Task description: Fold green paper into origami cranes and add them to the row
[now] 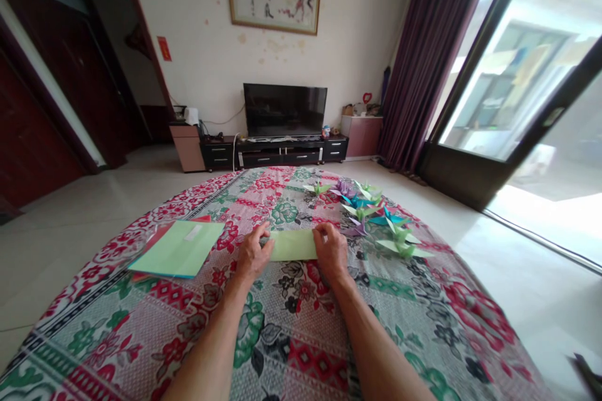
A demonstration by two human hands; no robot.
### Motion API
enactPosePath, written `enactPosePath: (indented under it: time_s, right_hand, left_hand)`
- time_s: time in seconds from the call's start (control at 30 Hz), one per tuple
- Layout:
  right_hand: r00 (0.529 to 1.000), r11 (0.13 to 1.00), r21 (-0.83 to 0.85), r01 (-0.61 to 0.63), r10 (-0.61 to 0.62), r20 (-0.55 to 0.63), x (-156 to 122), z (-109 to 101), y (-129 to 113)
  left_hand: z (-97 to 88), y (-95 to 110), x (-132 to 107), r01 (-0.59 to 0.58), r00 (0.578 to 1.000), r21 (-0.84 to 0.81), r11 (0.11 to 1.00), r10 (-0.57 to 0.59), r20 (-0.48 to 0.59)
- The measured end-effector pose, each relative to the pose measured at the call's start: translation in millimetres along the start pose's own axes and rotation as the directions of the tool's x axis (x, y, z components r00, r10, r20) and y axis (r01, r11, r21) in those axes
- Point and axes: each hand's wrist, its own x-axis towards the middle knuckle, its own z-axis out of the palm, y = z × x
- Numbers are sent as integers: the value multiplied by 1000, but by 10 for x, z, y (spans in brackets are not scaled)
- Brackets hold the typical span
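A light green sheet of paper [294, 245], folded to a long rectangle, lies between my two hands on the patterned tablecloth. My left hand [255, 252] grips its left end, thumb and fingers curled at the edge. At the opposite end, my right hand [332, 252] pinches the paper with its fingers bent in. Off to the right stand several folded paper cranes [360, 202] in green, purple and blue, one green crane [403, 242] nearest me. To the left rests a stack of coloured paper [181, 249], light green on top.
The round table is covered by a flowered tablecloth [155, 332]. Beyond it, a television [285, 109] sits on a low black cabinet [277, 153] by the wall. A dark curtain [430, 56] and a glass door [508, 88] are at the right.
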Motion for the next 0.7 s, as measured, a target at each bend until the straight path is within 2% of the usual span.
enactPosePath:
  time_s: [0.13,0.27,0.4,0.53,0.6,0.7]
  right_hand:
    - [995,996,-61,72,-76,-69,-5,-14,-64]
    - [987,989,-36,144,-146,-73,-16,-44,-139]
    - [976,976,36,215,-214,-45,-46,-66,-239]
    - [957,939,192,286,-291,-5,-95,-99,-380]
    - [960,917,307,254,-278,35,-96,-139,-437]
    - [980,874,478,90,-163,113,-43,-221,-427]
  left_hand:
    - [-39,41,13,-54,997,56,997,57,-58]
    - [-116,271,31,-182,977,186,966,200,-81]
    - [-76,485,17,-230,973,103,968,225,60]
    - [-1,505,-11,-232,960,1,973,229,164]
    - [-7,481,-11,-232,954,-17,973,231,191]
    - [-60,455,9,-239,959,-19,971,239,152]
